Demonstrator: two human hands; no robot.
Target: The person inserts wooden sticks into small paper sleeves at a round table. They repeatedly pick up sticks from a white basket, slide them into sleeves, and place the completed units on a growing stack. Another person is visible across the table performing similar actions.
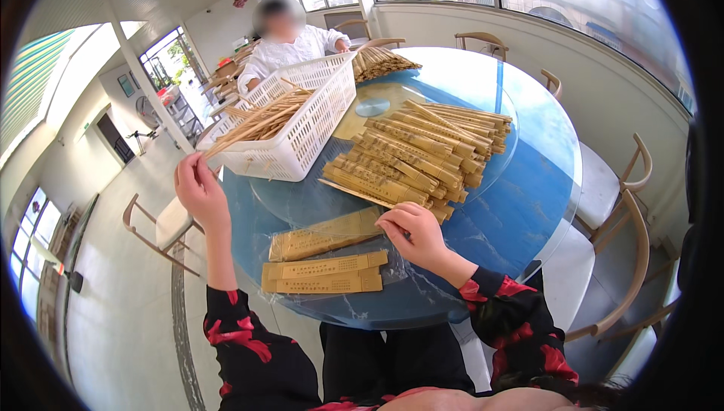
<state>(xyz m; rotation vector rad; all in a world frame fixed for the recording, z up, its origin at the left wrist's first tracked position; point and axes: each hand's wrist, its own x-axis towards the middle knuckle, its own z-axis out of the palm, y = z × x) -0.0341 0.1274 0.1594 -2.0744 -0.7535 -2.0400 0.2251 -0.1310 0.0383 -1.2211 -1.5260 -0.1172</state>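
My left hand [202, 192] is raised at the near left corner of a white plastic basket [305, 139]. Its fingers pinch the ends of bare wooden chopsticks [264, 118], which lie loose inside and stick out over the rim. Over the table's near side is my right hand [418, 236], its fingers closed at the end of a slim pale strip, seemingly a chopstick sleeve, along the near edge of a heap of paper-sleeved chopsticks [422, 151]. Flat brown paper sleeves [324, 274] lie in front of me, and another bunch of sleeves [328, 235] rests just beyond them.
A round glass-topped table [528, 215] with a blue surface carries everything. Across it sits a person in white [294, 49], beside another sleeved pile [381, 62]. Wooden chairs [622, 260] stand around the right side, and one chair [170, 222] stands at left.
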